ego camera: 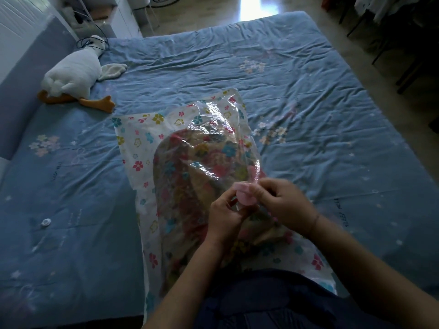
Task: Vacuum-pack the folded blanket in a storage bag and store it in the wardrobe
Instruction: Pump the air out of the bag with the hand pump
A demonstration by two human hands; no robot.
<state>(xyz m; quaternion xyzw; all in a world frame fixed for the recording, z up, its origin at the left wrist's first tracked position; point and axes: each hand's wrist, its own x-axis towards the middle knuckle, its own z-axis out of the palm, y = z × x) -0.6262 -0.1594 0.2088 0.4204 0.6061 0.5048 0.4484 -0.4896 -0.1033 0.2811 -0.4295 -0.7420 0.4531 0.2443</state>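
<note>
- The left hand [225,211] and the right hand [281,201] are close together, almost touching. Both pinch the small round pink plastic valve [245,198] from opposite sides with curled fingers.
- The valve sits on the upper film of the clear plastic storage bag printed with coloured flowers [142,148], and some of that film is lifted along with it.
- The step in hand looks like preparing the valve before the air is drawn out. The fingers cover most of it, so I cannot tell whether a cap is on.
- To do it well, one hand should steady the valve's base while the other works the top. Loose film puckers just beyond the right fingers and should be kept out of the rim, as a trapped fold would probably leak.
- The storage bag lies flat on the bed, under both hands and stretching away from them. It holds the folded multicoloured patterned blanket [190,186], a rounded bulk directly below the hands.
- Crinkled, raised film beyond the hands suggests the air is not yet out. Flat, unfilled bag margin shows to the left of the left hand.
- The bag's mouth is not clearly visible, so check the seal first.
- Well to the left of the left hand, a small white round piece [45,222] lies on the blue flower-print bed sheet [308,91]. It may be a cap, but it is too small to tell.
- No wardrobe is in view, so storing is not yet done.
</note>
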